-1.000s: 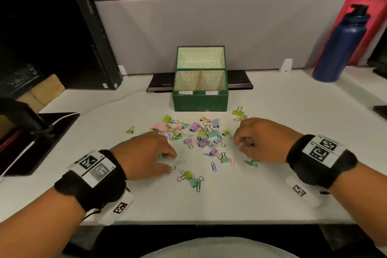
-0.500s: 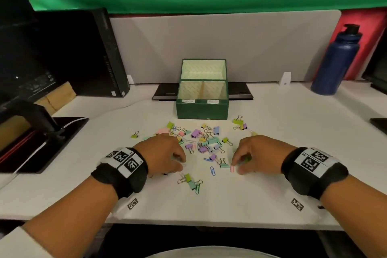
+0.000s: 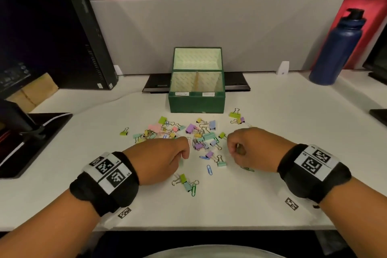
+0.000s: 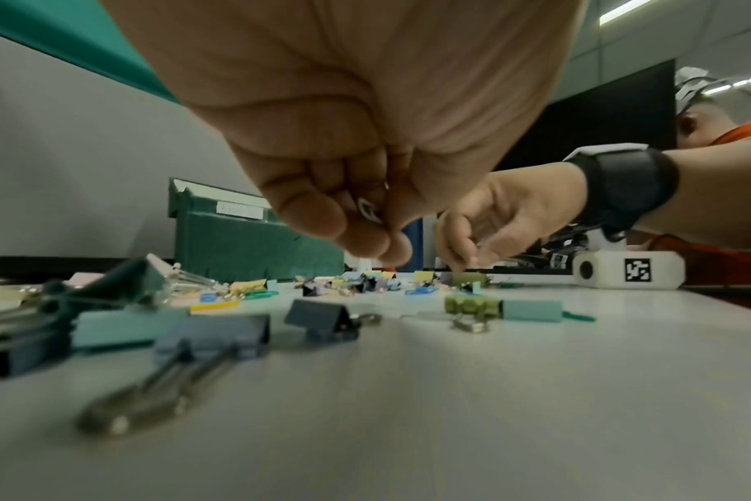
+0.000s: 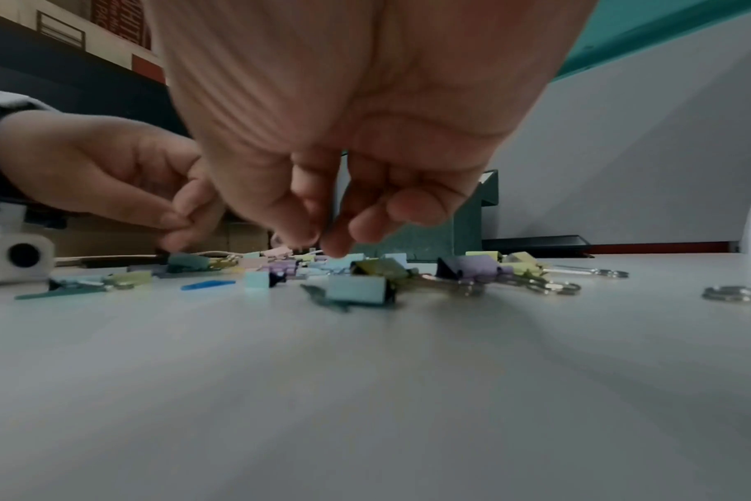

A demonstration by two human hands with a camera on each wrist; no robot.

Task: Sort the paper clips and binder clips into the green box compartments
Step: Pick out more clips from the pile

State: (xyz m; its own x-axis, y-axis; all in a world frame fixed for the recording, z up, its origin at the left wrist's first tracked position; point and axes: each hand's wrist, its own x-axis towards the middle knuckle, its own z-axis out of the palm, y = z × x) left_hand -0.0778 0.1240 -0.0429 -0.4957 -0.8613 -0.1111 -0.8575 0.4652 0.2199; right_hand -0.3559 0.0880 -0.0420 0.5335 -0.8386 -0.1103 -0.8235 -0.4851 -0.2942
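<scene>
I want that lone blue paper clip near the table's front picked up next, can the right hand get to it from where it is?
Probably yes. The blue paper clip lies flat on bare table just inboard of the right hand, nothing between them, though the fingers already look curled on something small.

Your head camera looks forward and down over the white desk [image 3: 272, 111], wide enough to take in both wrists, the green box [image 3: 196, 102] and the grey partition [image 3: 209, 33] behind it. Your 2 wrist cameras sit low, almost at desk level — each looks along its own palm toward the box. The left wrist view faces rightward across the clip pile [image 4: 365, 284] and catches your right hand [image 4: 506, 220]; the right wrist view catches your left hand [image 5: 121, 179]. All 3 views share the pile and the box.
</scene>
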